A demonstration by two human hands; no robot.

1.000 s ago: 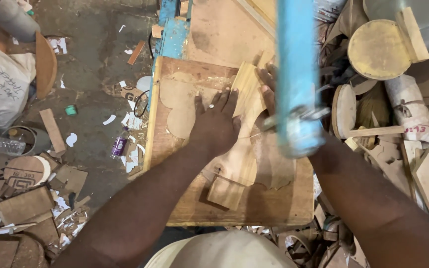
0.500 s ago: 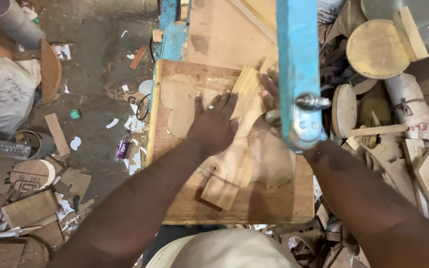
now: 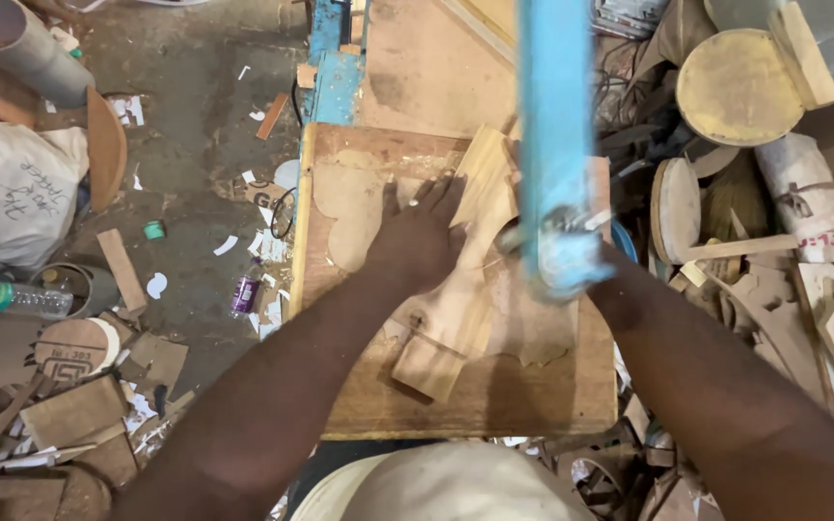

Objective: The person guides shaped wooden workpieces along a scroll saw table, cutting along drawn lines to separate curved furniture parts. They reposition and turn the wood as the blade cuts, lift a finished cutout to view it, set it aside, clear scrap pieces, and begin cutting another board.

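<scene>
A pale, long shaped wooden piece (image 3: 451, 333) lies slantwise on the square plywood saw table (image 3: 359, 410). My left hand (image 3: 422, 236) presses flat on its upper part, fingers spread and pointing away from me. A blue saw arm (image 3: 552, 125) runs over the table and ends in a blurred metal head just right of the piece. My right forearm (image 3: 697, 376) reaches in from the lower right. That hand is hidden behind the blue arm, so I cannot see its grip.
Round wooden discs (image 3: 736, 87) and offcuts pile up to the right of the table. On the dusty floor to the left lie a white sack (image 3: 2, 193), a plastic bottle (image 3: 2, 294), a grey pipe (image 3: 12, 48) and wood scraps (image 3: 79, 415).
The view has shifted slightly. My left hand stays pressed on the wooden piece, which has barely moved on the table.
</scene>
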